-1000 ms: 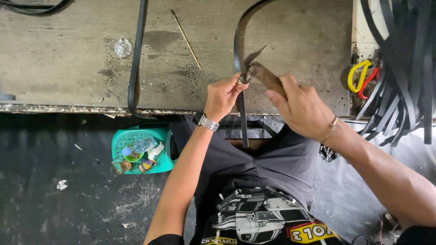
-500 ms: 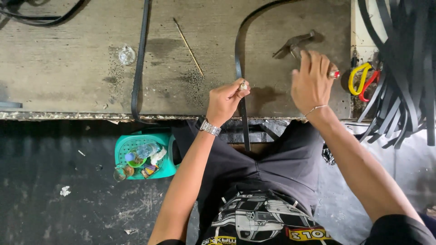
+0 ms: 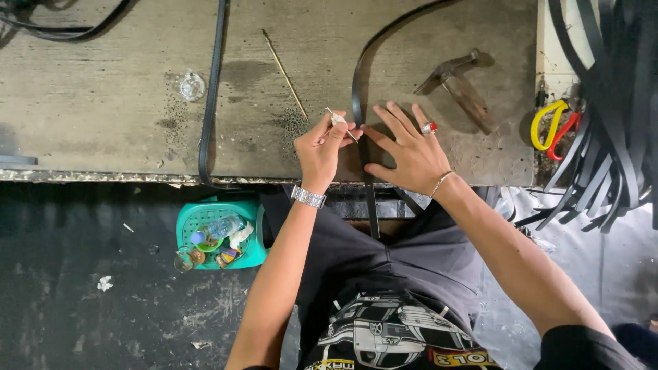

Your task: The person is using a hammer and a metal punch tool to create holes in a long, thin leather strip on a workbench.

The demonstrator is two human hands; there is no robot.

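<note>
Left hand (image 3: 322, 147) fingers pinched in a tight grip, right hand (image 3: 411, 151) flat, fingers spread

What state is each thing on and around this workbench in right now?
Left hand: pinching a small pale tool, its tip on the strap.
Right hand: flat, fingers spread, pressing the strap.
Black strap: lying curved on the bench, end hanging over the edge.
Hammer: lying on the bench, untouched.
Scissors: closed, lying at the bench's right end.
Green basket: on the floor, holding small items.
</note>
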